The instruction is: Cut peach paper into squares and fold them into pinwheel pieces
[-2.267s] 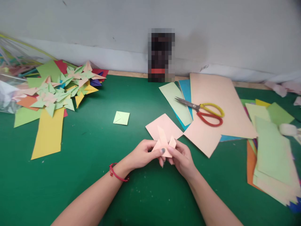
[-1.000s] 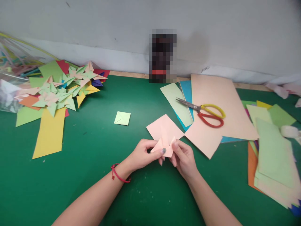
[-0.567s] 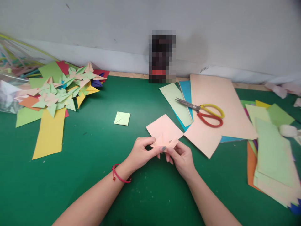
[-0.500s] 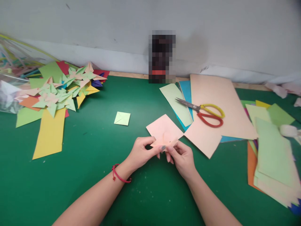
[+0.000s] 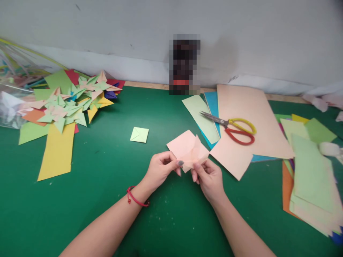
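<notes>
Between my hands is a pale pink folded paper (image 5: 193,159), its flaps spread and one point standing up; its edges blur into the sheet behind. My left hand (image 5: 164,165) pinches its left side between thumb and fingers. At the right side, my right hand (image 5: 209,176) grips it the same way. A flat pink paper square (image 5: 180,140) lies on the table just beyond the fingers. Left of my hands rests a light green folded paper square (image 5: 139,135) with crease lines showing.
Scissors (image 5: 225,123) with one yellow and one red handle lie on pink sheets (image 5: 246,103) at right. Loose coloured paper (image 5: 312,175) is stacked far right. Folded paper stars (image 5: 66,103) heap at left on the green table (image 5: 107,153). A pixelated dark object (image 5: 184,64) stands by the wall.
The folded pink paper has been spread wider, and a point now stands up from it. My hands have moved slightly apart, both still pinching it.
</notes>
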Tool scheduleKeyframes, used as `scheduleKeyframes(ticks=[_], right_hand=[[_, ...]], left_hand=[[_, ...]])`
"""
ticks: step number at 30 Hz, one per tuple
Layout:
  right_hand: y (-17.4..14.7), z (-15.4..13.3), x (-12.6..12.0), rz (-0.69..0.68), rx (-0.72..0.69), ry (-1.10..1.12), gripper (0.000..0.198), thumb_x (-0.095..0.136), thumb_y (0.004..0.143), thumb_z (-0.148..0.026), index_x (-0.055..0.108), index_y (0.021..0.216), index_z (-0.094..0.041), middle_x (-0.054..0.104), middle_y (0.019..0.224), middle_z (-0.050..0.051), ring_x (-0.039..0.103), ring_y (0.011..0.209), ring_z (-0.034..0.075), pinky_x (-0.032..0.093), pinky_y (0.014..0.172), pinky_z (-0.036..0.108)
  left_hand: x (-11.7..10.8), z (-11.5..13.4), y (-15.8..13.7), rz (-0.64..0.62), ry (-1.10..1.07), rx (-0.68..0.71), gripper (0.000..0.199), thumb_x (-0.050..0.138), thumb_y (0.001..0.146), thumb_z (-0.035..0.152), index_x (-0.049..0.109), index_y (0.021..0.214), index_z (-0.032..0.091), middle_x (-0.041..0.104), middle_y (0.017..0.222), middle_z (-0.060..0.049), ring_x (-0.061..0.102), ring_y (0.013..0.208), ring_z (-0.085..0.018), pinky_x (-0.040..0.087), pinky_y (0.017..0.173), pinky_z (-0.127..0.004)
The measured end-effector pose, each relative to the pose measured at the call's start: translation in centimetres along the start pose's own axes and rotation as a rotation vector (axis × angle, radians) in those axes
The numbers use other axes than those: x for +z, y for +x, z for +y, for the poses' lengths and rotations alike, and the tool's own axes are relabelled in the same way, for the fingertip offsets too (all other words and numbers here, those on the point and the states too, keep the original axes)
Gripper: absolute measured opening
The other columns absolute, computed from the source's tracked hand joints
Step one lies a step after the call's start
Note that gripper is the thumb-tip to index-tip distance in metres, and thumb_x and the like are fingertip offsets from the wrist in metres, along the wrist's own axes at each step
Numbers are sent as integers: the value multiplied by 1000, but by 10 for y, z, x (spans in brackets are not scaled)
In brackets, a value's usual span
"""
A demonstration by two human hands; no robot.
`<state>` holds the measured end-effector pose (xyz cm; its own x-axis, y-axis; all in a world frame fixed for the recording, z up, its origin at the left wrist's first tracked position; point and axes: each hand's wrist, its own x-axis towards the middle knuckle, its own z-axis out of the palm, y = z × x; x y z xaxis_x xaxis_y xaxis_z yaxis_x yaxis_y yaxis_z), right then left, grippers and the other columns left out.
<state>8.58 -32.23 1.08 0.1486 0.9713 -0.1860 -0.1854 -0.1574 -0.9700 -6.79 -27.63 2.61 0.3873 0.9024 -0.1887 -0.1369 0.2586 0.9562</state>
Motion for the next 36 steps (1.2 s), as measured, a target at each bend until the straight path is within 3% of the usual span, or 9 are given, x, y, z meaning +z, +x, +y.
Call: scheduleKeyframes(ticks=[4, 12, 17, 21, 23, 26, 29, 33, 36], right_hand=[[2, 5, -3, 25, -35, 72, 18, 58, 82, -29, 56, 68, -17, 54, 46, -4, 42, 37, 5, 30, 34, 16], [2, 1, 2, 43, -167, -60, 2, 63, 77, -20, 65, 76, -19, 57, 53, -3, 49, 42, 8, 35, 36, 19], [3, 0, 0, 27, -214, -126, 16, 57, 80, -16, 68, 88, -24, 64, 83, 2, 53, 51, 9, 42, 39, 23], [4, -3, -1, 1, -299, -225, 21, 58, 78, -14, 69, 91, -28, 65, 96, 3, 62, 81, 17, 52, 64, 30], [3, -6, -1, -14, -339, -273, 22, 59, 78, -14, 69, 91, -28, 64, 103, 3, 60, 95, 20, 50, 78, 34], [3, -8, 0, -25, -356, -299, 25, 60, 78, -13, 67, 95, -29, 63, 105, 3, 58, 99, 19, 48, 84, 36], [3, -6, 1, 22, -386, -309, 28, 58, 79, -12, 65, 100, -30, 62, 107, 3, 57, 102, 19, 47, 85, 36], [2, -2, 2, 109, -441, -324, 27, 58, 79, -12, 66, 97, -30, 60, 106, 4, 58, 97, 20, 51, 73, 32], [1, -2, 0, 61, -456, -387, 23, 57, 79, -12, 68, 89, -30, 62, 100, 2, 60, 92, 19, 49, 77, 34]], left_hand=[[-1, -1, 3, 53, -29, 24, 32, 59, 78, 38, 53, 59, 13, 59, 50, 0, 54, 48, -9, 43, 54, -21], [1, -3, 3, -66, -141, 46, 46, 27, 90, 47, 56, 82, 12, 61, 57, -4, 58, 52, -13, 45, 52, -24], [2, -4, -1, -143, -91, 121, 47, 35, 87, 51, 54, 107, 13, 65, 70, -7, 61, 60, -15, 46, 53, -25], [-1, -3, -1, -136, -34, 133, 47, 33, 88, 47, 65, 90, 13, 66, 75, -8, 61, 63, -15, 47, 56, -25], [-1, -2, -1, -67, 16, 88, 37, 45, 85, 43, 67, 78, 14, 65, 73, -6, 59, 60, -12, 47, 58, -24], [1, -1, 0, -17, 39, -1, 16, 66, 72, 31, 65, 71, 15, 64, 67, -2, 57, 58, -10, 48, 57, -21], [4, -2, 2, 24, 9, -1, 13, 68, 70, 26, 64, 74, 15, 64, 71, -1, 57, 57, -9, 49, 55, -20], [3, -5, 5, 130, -55, 61, 28, 67, 71, 24, 58, 97, 17, 64, 73, 0, 58, 57, -9, 50, 54, -20], [2, -4, 5, 80, -54, 36, 48, 64, 74, 24, 47, 118, 21, 62, 70, 2, 59, 61, -10, 51, 60, -22]])
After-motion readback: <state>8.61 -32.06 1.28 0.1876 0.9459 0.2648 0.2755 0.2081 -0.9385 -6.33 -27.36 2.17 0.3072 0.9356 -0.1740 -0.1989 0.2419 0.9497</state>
